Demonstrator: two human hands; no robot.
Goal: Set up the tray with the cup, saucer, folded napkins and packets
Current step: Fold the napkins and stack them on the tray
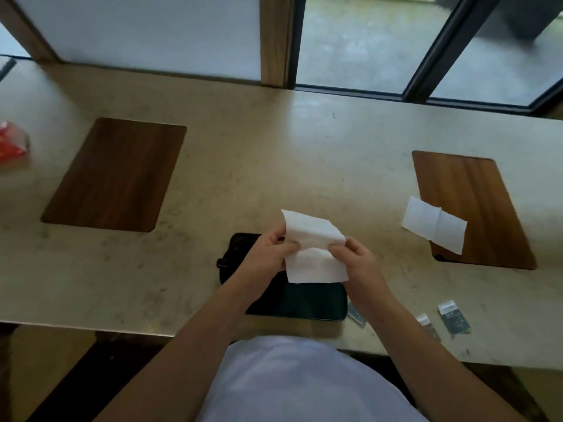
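Observation:
A white paper napkin (313,248) is held up over the black tray (313,303) near the counter's front edge. My left hand (265,254) pinches its left side and my right hand (356,260) pinches its right side, with the sheet bent between them. A second white napkin (434,225) lies partly on the right wooden mat (475,208). Three small grey packets (454,318) lie on the counter to the right of the tray. No cup or saucer is in view.
A beige stone counter (274,153) runs along a window. Another wooden mat (115,175) lies at the left. A red package (12,143) sits at the far left edge. My arms hide part of the tray.

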